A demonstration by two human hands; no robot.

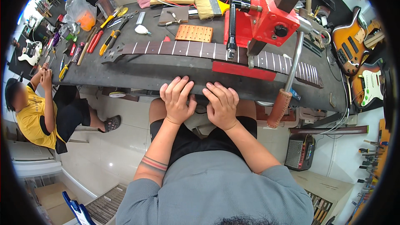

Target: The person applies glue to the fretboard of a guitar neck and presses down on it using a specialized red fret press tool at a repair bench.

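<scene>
My left hand (178,100) and my right hand (223,105) rest side by side on the near edge of the dark workbench (143,73). Both hold nothing; their fingers lie stretched over the edge, the thumbs lower down. Beyond them a guitar neck (179,48) with a dark fretted fingerboard lies lengthwise across the bench, its headstock to the left. A red lever press (273,23) stands over the neck's right part, its ram down close to the fingerboard; whether it touches I cannot tell. The lever's brown wrapped grip (279,109) hangs past the bench edge, right of my right hand.
Behind the neck lie an orange block with holes (194,33), a paintbrush (208,8), a white bottle (142,29), and yellow-handled pliers (109,43). Electric guitars (352,41) stand at the right. A person in yellow (35,116) sits at the left. An amplifier (299,153) stands lower right.
</scene>
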